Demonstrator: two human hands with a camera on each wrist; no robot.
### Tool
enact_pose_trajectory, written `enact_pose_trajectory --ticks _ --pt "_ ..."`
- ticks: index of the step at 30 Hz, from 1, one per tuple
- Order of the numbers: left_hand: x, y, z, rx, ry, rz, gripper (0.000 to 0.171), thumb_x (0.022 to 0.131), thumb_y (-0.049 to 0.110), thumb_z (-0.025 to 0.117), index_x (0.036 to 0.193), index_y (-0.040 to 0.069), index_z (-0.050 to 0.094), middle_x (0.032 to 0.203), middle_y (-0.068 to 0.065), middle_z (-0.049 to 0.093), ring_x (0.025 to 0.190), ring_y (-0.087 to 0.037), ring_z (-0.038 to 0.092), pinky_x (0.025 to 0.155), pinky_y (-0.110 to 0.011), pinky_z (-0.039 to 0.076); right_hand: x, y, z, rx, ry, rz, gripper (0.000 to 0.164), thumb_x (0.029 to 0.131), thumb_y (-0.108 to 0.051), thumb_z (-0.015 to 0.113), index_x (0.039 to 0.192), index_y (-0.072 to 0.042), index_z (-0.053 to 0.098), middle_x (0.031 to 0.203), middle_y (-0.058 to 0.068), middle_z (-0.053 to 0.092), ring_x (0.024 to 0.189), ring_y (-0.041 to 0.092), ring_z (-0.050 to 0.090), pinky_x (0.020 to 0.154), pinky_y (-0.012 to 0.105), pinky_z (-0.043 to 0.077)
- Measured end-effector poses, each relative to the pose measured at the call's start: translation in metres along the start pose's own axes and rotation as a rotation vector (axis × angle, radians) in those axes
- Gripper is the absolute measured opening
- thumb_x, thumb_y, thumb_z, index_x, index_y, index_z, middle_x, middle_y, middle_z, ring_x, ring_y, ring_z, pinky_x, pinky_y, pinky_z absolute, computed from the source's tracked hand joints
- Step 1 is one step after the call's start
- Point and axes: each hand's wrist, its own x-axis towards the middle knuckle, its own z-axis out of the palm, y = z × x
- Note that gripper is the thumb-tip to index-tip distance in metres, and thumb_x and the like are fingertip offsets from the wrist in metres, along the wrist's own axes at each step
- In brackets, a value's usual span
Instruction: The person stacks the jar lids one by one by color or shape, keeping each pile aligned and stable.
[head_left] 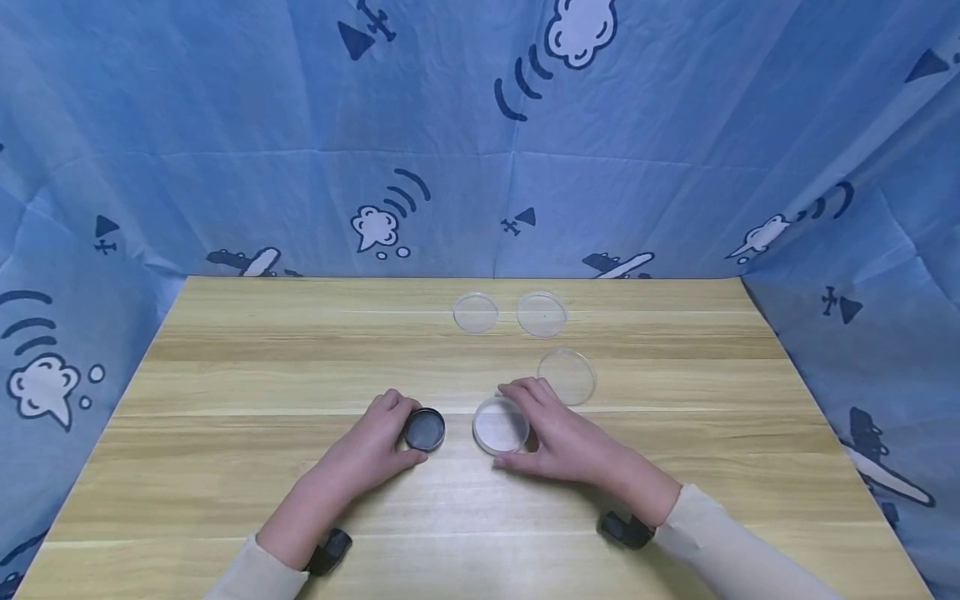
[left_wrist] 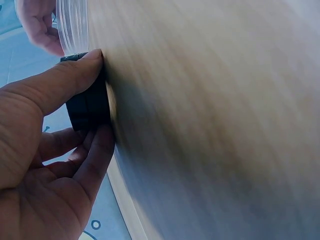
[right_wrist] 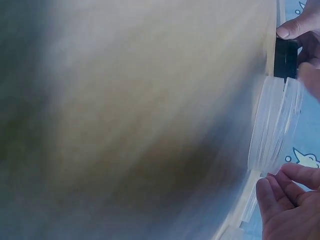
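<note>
Black container (head_left: pixel 424 431), round face up, axis upright, in left hand (head_left: pixel 375 446)

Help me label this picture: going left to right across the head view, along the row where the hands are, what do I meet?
Left hand → small black round container → clear round dish → right hand.

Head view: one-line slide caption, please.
Left hand grips a short black cylinder, right hand a clear dish; three clear round pieces lie beyond.
</note>
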Motion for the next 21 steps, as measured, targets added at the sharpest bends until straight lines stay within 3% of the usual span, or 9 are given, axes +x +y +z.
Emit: enact_pose_trajectory --ticks 10,14,21 --pt "0.001 0.0 0.0 -0.001 -0.003 -0.009 0.052 0.081 0.015 0.09 0.124 0.0 0.066 0.111 -0.007 0.06 0.107 -0.022 0.056 0.098 -0.044 0.054 0.017 0.012 -0.017 0.049 0.034 0.041 0.087 0.089 -0.047 0.08 0.155 -0.004 0.042 0.147 0.014 0.052 0.136 0.028 0.05 0.112 0.051 0.05" --pt "0.001 0.0 0.0 -0.002 -0.006 -0.011 0.052 0.081 0.015 0.09 0.124 0.0 0.066 0.11 -0.007 0.06 0.106 -0.022 0.055 0.097 -0.044 0.054 0.029 0.021 -0.024 0.052 0.066 0.053 0.087 0.091 -0.044 0.079 0.155 -0.001 0.04 0.147 0.016 0.05 0.134 0.031 0.05 0.111 0.053 0.049" --pt "0.0 0.001 0.001 -0.008 0.001 -0.018 0.052 0.08 0.014 0.091 0.124 0.001 0.066 0.111 -0.007 0.06 0.107 -0.022 0.056 0.097 -0.044 0.054 0.054 0.035 -0.035 0.058 0.074 0.111 0.088 0.092 -0.042 0.079 0.157 0.0 0.036 0.153 0.021 0.044 0.143 0.036 0.044 0.12 0.055 0.041"
